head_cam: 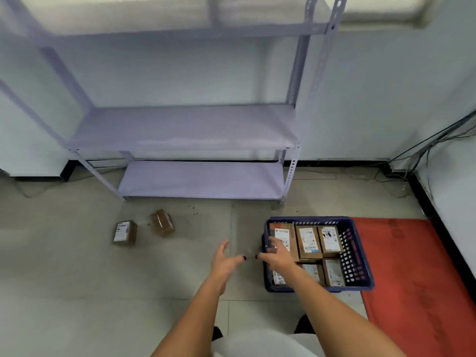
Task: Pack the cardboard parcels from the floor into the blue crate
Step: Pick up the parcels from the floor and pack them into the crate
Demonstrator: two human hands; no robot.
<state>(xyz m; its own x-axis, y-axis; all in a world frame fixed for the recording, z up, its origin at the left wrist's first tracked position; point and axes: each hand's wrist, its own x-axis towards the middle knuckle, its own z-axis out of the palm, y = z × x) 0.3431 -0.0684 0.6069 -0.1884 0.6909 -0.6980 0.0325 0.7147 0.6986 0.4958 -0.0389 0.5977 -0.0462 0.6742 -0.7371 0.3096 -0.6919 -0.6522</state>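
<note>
The blue crate stands on the floor at right and holds several labelled cardboard parcels packed side by side. Two more parcels lie on the floor at left: one with a white label and a tilted brown one beside it. My left hand hovers over bare floor just left of the crate, fingers spread, holding nothing. My right hand is over the crate's left edge, fingers apart and blurred, empty, partly hiding the parcels beneath it.
A grey metal shelf rack stands against the wall behind the floor parcels. A red mat lies under and right of the crate. Cables run along the right wall. My knees are at the bottom edge.
</note>
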